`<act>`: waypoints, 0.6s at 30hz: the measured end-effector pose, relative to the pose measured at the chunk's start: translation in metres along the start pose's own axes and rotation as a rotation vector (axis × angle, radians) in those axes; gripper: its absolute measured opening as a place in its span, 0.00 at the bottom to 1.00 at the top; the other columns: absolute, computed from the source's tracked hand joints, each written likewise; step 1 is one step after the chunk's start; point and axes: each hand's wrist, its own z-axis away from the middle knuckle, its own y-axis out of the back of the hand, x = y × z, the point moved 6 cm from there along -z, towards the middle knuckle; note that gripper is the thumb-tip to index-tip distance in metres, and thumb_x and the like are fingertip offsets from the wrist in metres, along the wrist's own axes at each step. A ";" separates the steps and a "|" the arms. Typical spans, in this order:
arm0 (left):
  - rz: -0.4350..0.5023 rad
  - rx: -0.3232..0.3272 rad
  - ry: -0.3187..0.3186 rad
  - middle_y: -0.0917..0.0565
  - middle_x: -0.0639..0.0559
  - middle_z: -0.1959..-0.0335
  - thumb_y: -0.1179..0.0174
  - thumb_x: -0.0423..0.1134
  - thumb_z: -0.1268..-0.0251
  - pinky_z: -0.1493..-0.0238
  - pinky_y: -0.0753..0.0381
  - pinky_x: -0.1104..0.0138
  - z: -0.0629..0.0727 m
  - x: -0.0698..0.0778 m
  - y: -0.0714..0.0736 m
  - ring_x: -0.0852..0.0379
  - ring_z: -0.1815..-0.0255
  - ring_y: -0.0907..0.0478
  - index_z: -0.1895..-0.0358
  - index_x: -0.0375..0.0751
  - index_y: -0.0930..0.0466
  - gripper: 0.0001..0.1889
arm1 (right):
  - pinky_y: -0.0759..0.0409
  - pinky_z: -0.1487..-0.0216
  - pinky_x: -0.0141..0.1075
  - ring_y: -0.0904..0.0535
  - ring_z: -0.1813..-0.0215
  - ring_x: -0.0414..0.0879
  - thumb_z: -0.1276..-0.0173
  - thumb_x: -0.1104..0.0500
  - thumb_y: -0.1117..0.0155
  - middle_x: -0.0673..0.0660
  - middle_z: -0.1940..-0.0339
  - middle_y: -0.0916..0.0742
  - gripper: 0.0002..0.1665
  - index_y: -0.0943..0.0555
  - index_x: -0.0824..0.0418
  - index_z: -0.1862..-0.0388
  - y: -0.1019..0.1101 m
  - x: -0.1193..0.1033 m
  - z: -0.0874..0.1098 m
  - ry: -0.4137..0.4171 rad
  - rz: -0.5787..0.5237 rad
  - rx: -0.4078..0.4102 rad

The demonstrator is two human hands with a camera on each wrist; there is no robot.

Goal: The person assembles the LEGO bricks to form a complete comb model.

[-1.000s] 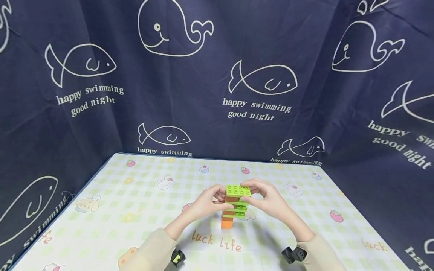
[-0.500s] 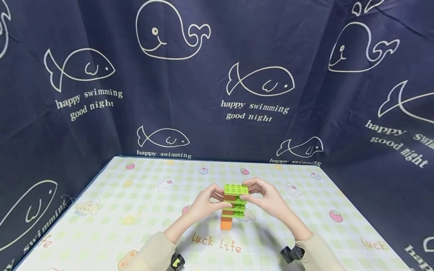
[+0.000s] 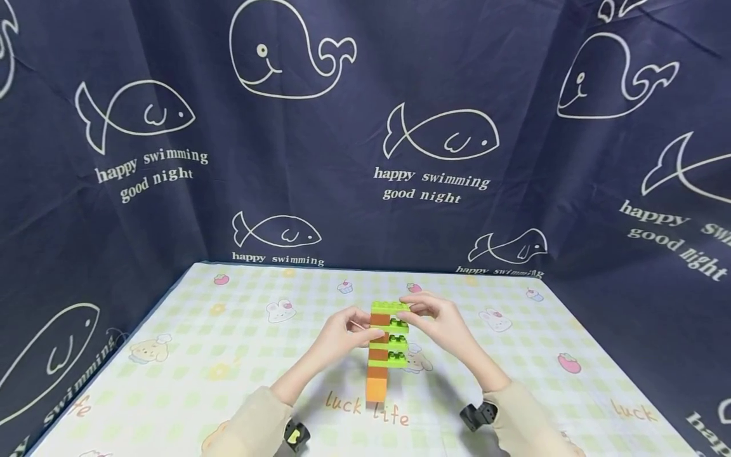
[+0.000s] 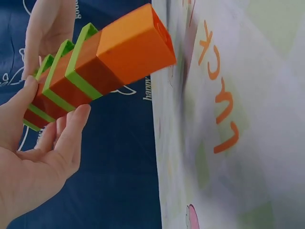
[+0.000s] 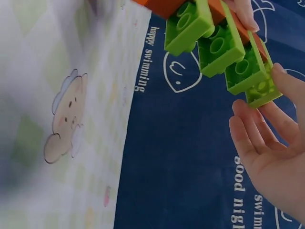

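Note:
A tower of toy building bricks stands between the two hands, with an orange block (image 3: 375, 389) at its foot. Above it, brown bricks (image 3: 378, 351) alternate with green plates (image 3: 398, 360) that stick out to the right. My left hand (image 3: 339, 334) pinches the brown part from the left, between thumb and fingers. At the upper right, my right hand (image 3: 441, 325) pinches the overhanging end of the top green plate (image 3: 388, 307). In the left wrist view, the orange block's (image 4: 136, 43) underside shows, held off the table. The right wrist view shows the hollow undersides of the green plates (image 5: 219, 45).
A pale checked cloth (image 3: 228, 330) with printed cartoons and lettering covers the table. Dark blue curtains (image 3: 354, 158) with white fish and whale outlines hang behind it and at both sides. A black wrist device (image 3: 478, 416) is strapped to each arm.
The tower has tipped so its front face shows more and its top studs show less. Its foot has come nearer to me. Both hands have moved slightly left with it.

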 end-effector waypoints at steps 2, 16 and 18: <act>0.047 -0.010 0.044 0.21 0.43 0.60 0.33 0.44 0.45 0.65 0.16 0.65 -0.001 -0.004 0.000 0.57 0.67 0.21 0.52 0.33 0.25 0.22 | 0.19 0.56 0.33 0.17 0.58 0.51 0.41 0.59 0.31 0.60 0.54 0.15 0.16 0.17 0.63 0.54 -0.004 0.004 -0.002 -0.009 0.009 0.000; 0.090 -0.060 0.202 0.22 0.44 0.62 0.34 0.48 0.45 0.65 0.16 0.64 -0.007 -0.034 0.000 0.58 0.71 0.18 0.51 0.30 0.27 0.26 | 0.21 0.65 0.29 0.19 0.68 0.40 0.42 0.55 0.31 0.56 0.66 0.12 0.13 0.16 0.62 0.62 -0.031 0.052 -0.013 -0.130 0.000 -0.017; 0.068 -0.062 0.205 0.21 0.43 0.61 0.34 0.48 0.44 0.66 0.16 0.64 -0.008 -0.036 0.001 0.59 0.72 0.18 0.51 0.28 0.27 0.27 | 0.21 0.65 0.28 0.19 0.68 0.40 0.42 0.55 0.31 0.56 0.66 0.12 0.12 0.16 0.61 0.63 -0.032 0.054 -0.014 -0.142 0.011 -0.013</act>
